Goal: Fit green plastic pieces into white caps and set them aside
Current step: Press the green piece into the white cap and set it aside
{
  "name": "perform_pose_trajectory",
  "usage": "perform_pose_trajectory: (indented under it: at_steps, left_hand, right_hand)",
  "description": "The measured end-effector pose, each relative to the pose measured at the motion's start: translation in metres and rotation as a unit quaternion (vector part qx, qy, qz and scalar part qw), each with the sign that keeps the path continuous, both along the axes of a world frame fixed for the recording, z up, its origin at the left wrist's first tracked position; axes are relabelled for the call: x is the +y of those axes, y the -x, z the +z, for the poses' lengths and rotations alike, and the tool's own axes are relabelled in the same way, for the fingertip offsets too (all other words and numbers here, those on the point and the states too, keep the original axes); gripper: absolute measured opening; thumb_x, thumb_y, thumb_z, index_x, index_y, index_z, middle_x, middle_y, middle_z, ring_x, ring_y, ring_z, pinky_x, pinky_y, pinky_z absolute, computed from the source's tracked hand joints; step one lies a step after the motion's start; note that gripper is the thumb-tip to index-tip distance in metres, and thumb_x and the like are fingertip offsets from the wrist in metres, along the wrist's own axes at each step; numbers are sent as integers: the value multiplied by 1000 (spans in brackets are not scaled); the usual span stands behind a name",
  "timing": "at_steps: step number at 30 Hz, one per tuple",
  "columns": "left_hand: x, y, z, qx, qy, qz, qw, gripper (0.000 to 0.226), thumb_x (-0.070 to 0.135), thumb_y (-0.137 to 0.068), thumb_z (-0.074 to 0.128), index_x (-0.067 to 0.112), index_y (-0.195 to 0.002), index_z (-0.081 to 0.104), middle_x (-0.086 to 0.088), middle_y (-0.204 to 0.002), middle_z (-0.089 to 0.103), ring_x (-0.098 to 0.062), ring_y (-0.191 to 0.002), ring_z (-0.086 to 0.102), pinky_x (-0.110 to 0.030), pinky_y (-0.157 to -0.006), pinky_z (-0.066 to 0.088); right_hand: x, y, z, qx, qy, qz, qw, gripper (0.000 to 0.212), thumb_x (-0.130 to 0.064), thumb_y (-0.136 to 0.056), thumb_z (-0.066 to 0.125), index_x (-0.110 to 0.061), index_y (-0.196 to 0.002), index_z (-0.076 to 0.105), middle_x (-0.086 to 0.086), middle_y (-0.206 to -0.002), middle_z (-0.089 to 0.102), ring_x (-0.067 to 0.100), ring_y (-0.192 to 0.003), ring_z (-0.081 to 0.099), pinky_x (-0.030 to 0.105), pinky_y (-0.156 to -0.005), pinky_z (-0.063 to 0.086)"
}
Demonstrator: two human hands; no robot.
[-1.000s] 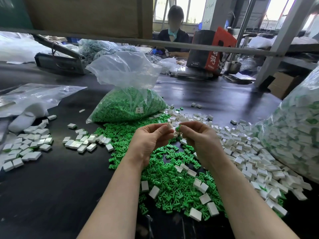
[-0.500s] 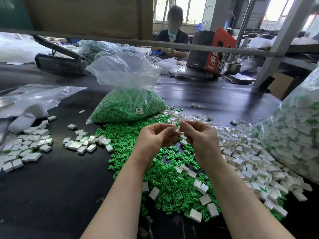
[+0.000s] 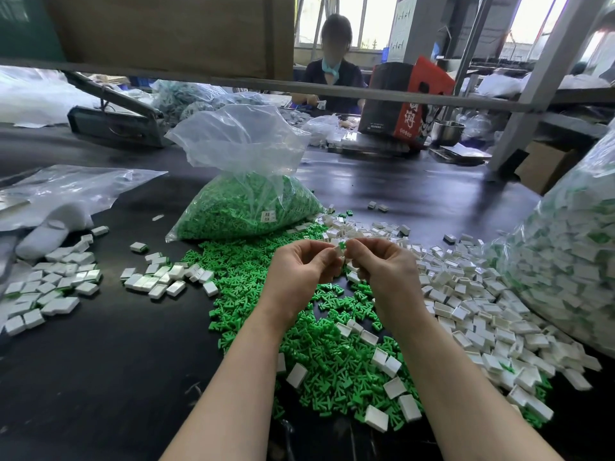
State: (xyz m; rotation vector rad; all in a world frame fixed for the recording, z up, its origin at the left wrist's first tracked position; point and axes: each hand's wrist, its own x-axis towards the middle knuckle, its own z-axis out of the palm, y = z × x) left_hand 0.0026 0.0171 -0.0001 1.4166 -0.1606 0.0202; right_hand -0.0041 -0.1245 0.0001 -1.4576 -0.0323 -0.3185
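My left hand [image 3: 299, 271] pinches a white cap [image 3: 338, 250] at its fingertips. My right hand [image 3: 382, 264] pinches a small green piece [image 3: 342, 244] that touches the cap's top edge. Both hands hover above a heap of loose green pieces [image 3: 319, 344] on the black table. Loose white caps [image 3: 466, 304] spread out to the right of the hands. Two groups of finished caps lie at the left, finished caps [image 3: 166, 279] nearer the middle and finished caps [image 3: 46, 291] by the left edge.
A clear bag of green pieces [image 3: 246, 201] stands just behind the heap. A big bag of assembled caps [image 3: 565, 261] fills the right edge. A white glove [image 3: 46, 234] and empty plastic bags lie far left. Another person sits across the table behind a metal bar.
My hands stayed together and rose slightly. The green piece has come against the top of the white cap.
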Motion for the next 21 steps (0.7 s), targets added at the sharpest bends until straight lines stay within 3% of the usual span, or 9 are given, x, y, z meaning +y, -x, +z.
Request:
perform_pose_trajectory:
  at_steps: [3,9,13,17,21]
  left_hand:
    - [-2,0,0,5,11,4,1000,14,7,-90,66,-2,-100,69,-12,-82,74,-11,-67,70,-16,-59,53]
    - [0,0,-2,-2,19,13,1000,14,5,-91,65,-5,-100,69,-12,-82,73,-10,-68,71,-15,-61,52]
    - [1,-1,-4,-45,-53,17,997,7,9,-91,66,4,-95,69,-7,-82,72,-8,-72,69,-15,-66,52]
    - [1,-2,-6,-69,-100,24,992,6,9,-93,64,7,-94,69,-4,-82,71,-3,-71,65,-16,-67,52]
    - [1,-2,-9,-68,-118,24,990,11,7,-93,64,15,-88,69,-5,-82,73,-12,-77,71,-18,-69,54]
  right_hand:
    - [1,0,0,1,-19,6,1000,7,-14,-84,73,-8,-85,71,-5,-65,68,1,-55,59,15,-55,47]
    - [2,0,-2,-7,31,-4,999,9,-12,-87,72,-4,-91,71,-5,-71,70,-2,-59,61,12,-57,47]
    - [0,2,-1,-10,71,4,997,9,-11,-87,71,-3,-91,72,2,-76,71,-1,-60,63,11,-57,47]
    - [-2,3,-1,-2,109,4,994,7,-12,-87,72,-5,-87,74,-4,-68,71,-3,-55,61,10,-53,44]
    - [-4,3,-2,17,124,16,992,7,-13,-86,73,-7,-84,73,-2,-68,71,0,-56,62,12,-54,46]
